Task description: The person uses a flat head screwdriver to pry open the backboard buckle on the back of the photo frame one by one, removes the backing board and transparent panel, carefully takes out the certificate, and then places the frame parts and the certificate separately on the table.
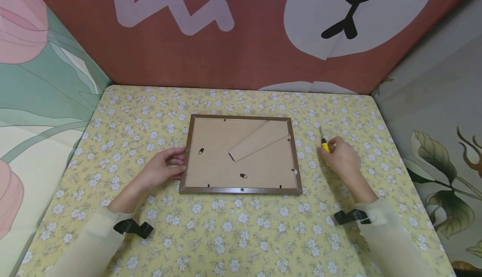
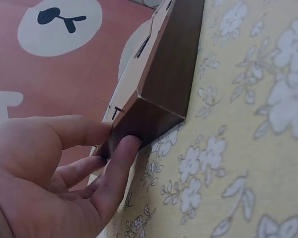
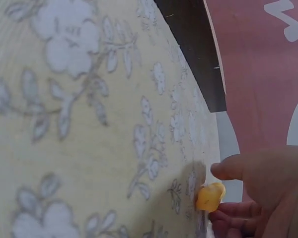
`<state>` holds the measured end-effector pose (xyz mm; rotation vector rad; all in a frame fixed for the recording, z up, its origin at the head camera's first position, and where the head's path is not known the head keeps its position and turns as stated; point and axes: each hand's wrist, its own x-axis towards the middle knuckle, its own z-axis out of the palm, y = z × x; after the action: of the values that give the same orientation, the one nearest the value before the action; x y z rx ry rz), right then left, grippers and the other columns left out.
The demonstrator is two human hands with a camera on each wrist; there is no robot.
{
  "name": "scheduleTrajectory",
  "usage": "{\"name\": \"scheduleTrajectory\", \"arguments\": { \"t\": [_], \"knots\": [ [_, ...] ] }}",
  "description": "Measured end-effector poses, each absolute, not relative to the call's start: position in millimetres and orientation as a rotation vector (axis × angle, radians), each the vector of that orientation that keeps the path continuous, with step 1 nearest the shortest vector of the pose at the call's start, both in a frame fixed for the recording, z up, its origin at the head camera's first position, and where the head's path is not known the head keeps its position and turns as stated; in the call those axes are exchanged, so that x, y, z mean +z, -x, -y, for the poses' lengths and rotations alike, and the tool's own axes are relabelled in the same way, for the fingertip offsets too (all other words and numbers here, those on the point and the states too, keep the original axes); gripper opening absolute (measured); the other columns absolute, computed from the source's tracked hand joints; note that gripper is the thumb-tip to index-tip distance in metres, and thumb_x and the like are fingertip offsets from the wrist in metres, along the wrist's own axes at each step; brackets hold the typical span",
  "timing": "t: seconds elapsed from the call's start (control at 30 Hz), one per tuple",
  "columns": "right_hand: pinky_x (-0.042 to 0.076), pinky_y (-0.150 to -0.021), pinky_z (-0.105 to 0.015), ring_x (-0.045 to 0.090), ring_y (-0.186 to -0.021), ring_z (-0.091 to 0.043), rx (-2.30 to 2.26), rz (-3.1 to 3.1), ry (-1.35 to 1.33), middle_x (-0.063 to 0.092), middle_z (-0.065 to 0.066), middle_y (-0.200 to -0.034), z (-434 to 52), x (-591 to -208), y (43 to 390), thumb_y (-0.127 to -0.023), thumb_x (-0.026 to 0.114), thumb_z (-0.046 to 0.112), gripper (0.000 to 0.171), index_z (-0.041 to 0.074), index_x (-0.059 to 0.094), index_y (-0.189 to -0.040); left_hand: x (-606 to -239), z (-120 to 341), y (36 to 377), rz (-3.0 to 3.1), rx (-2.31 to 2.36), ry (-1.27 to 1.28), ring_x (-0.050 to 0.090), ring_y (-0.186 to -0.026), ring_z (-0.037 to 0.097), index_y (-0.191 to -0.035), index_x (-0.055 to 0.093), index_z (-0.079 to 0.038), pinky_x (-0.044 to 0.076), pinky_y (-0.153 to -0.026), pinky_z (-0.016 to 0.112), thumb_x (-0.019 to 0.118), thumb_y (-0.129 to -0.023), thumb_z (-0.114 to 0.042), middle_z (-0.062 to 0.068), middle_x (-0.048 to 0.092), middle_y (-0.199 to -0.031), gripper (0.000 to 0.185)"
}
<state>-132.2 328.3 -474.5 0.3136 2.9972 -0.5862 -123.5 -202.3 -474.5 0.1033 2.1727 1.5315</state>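
While face-down, frame (image 1: 222, 168) between hands (image 1: 161, 169) (image 1: 342, 158)

We wear a left sleeve (image 1: 88, 241) and a right sleeve (image 1: 391, 239) of plain, pale cream fabric, toward the near corners of the worktop (image 1: 233, 239). Left wrist unit (image 1: 132, 228) and right wrist unit (image 1: 350, 216) are black and angular. Our left hand (image 1: 160, 170) and right hand (image 1: 343, 159) are bare.

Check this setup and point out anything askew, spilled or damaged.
Nothing stands out. The picture frame lies back side up, whole as far as shown; its slanting stand looks like ordinary design rather than damage. I see no spill on the floral tabletop.
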Motion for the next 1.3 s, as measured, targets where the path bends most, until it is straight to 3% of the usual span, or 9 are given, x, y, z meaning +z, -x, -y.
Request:
{"name": "scheduleTrajectory", "arguments": {
  "t": [0.2, 0.37, 0.53, 0.63, 0.77, 0.87, 1.1, 1.3],
  "knots": [
    [0.045, -0.044, -0.036, 0.059, -0.063, -0.026, -0.721, -3.098, -0.131, 0.063, -0.019, -0.094, -320, -466, 142, -0.101, 0.061, 0.029, 0.041, -0.003, 0.058, -0.127, -470, 205, 114, -2.300, 1.407, -0.213, 0.060, -0.115, 0.034, -0.151, 0.040, 0.004, 0.059, -0.085, 0.024, 0.072, -0.097, -0.016, 0.023, 0.056, -0.132, 0.066],
    [0.056, -0.068, -0.048, 0.065, -0.094, -0.037, -0.846, -2.925, 0.091, 0.062, -0.026, -0.118, -300, -457, 162, -0.104, 0.060, 0.029, 0.052, -0.003, 0.050, -0.143, -467, 210, 102, -2.236, 1.367, -0.347, 0.058, -0.116, 0.036, -0.159, 0.021, 0.004, 0.058, -0.088, 0.028, 0.080, -0.090, -0.021, 0.028, 0.045, -0.141, 0.093],
    [0.059, -0.072, -0.048, 0.066, -0.099, -0.038, -0.988, -2.739, 0.192, 0.046, -0.028, -0.145, -282, -459, 183, -0.105, 0.058, 0.026, 0.062, 0.001, 0.034, -0.156, -467, 207, 93, -2.230, 1.287, -0.451, 0.057, -0.111, 0.032, -0.161, 0.001, 0.004, 0.057, -0.092, 0.032, 0.088, -0.081, -0.017, 0.028, 0.035, -0.143, 0.120],
    [0.059, -0.083, -0.052, 0.061, -0.115, -0.043, -1.087, -2.679, 0.203, 0.032, -0.027, -0.157, -272, -461, 196, -0.106, 0.057, 0.024, 0.065, 0.003, 0.027, -0.160, -467, 203, 89, -2.269, 1.228, -0.472, 0.053, -0.113, 0.032, -0.162, -0.003, -0.001, 0.057, -0.092, 0.032, 0.090, -0.077, -0.013, 0.027, 0.029, -0.146, 0.127],
    [0.046, -0.107, -0.059, 0.040, -0.139, -0.046, -1.087, -2.686, 0.218, 0.027, -0.025, -0.162, -263, -463, 209, -0.106, 0.055, 0.020, 0.063, 0.002, 0.026, -0.160, -469, 199, 86, -2.344, 1.165, -0.491, 0.053, -0.112, 0.031, -0.162, -0.003, -0.002, 0.058, -0.088, 0.030, 0.089, -0.078, -0.007, 0.028, 0.025, -0.151, 0.125],
    [0.036, -0.116, -0.058, 0.036, -0.143, -0.044, -1.039, -2.707, 0.225, 0.031, -0.024, -0.161, -259, -465, 213, -0.107, 0.054, 0.018, 0.060, 0.001, 0.029, -0.159, -471, 197, 86, -2.404, 1.128, -0.516, 0.055, -0.108, 0.027, -0.162, 0.001, 0.001, 0.059, -0.084, 0.028, 0.088, -0.078, -0.004, 0.028, 0.028, -0.150, 0.121],
    [0.031, -0.119, -0.057, 0.038, -0.141, -0.043, -0.971, -2.779, 0.253, 0.041, -0.026, -0.153, -258, -466, 215, -0.105, 0.056, 0.013, 0.053, -0.004, 0.040, -0.153, -472, 199, 93, -2.451, 1.159, -0.504, 0.061, -0.099, 0.023, -0.159, 0.015, 0.007, 0.060, -0.077, 0.024, 0.086, -0.075, 0.005, 0.027, 0.039, -0.146, 0.110],
    [0.037, -0.115, -0.058, 0.043, -0.136, -0.044, -0.937, -2.793, 0.206, 0.044, -0.029, -0.149, -260, -466, 212, -0.104, 0.059, 0.013, 0.054, -0.004, 0.042, -0.151, -471, 208, 108, -2.456, 1.237, -0.509, 0.064, -0.110, 0.040, -0.155, 0.029, 0.009, 0.060, -0.085, 0.025, 0.080, -0.080, 0.009, 0.030, 0.042, -0.146, 0.091]
  ]
}}
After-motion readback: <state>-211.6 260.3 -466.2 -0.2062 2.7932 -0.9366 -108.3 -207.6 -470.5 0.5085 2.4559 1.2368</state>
